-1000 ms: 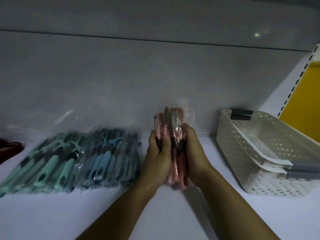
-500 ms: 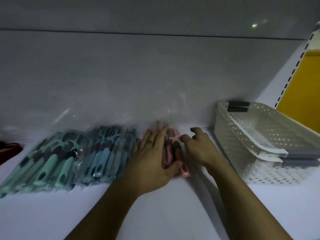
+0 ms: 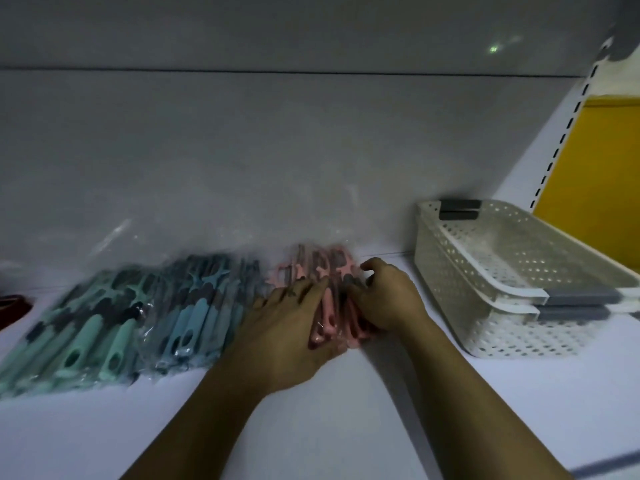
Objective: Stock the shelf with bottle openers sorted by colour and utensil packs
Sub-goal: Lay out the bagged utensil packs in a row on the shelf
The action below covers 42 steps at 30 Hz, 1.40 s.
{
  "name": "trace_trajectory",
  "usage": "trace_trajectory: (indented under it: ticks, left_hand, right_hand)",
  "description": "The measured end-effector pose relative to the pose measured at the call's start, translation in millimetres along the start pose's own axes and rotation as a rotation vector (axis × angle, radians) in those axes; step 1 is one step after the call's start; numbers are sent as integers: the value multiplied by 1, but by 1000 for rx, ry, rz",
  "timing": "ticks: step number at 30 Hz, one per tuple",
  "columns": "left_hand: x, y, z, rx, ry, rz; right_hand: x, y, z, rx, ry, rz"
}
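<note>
Your left hand [image 3: 287, 330] lies flat with fingers straight, pressing on the pink bottle openers [image 3: 327, 306]. These lie bagged on the shelf [image 3: 346, 427], near its back wall. Your right hand [image 3: 389, 299] meets the same pack from its right side with fingers curled; whether they pinch it cannot be told. Just beside the pink pack, to its left, lie the blue bottle openers [image 3: 197, 313], then the green bottle openers [image 3: 86, 337]. Two nested white baskets [image 3: 502, 271] stand to the right, apart from the pack.
</note>
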<state>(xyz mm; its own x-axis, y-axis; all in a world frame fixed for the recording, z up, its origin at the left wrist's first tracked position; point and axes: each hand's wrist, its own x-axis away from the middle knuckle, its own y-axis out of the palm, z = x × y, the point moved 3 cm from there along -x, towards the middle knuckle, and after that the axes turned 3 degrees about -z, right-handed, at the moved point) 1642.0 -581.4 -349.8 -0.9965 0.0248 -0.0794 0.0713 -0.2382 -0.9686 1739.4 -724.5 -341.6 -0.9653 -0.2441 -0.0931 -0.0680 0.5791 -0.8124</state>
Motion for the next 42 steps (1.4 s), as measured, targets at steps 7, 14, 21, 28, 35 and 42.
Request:
trace_trajectory:
  ticks: [7, 14, 21, 28, 35, 42]
  left_hand:
    - [9, -13, -9, -44, -7, -102]
    - [19, -16, -19, -59, -53, -263]
    - [18, -17, -25, 31, -38, -266]
    - [14, -15, -21, -30, -8, -129]
    - [17, -16, -10, -46, 31, -203]
    - [6, -6, 3, -126, 51, -75]
  right_hand:
    - [-1, -1, 1, 2, -27, -7]
    - [-4, 2, 7, 83, -28, 21]
    - [-5, 1, 5, 87, -80, 14]
    - [6, 2, -7, -45, -159, -64]
    - [5, 7, -9, -110, -216, -154]
    - [4, 2, -7, -34, -197, -66]
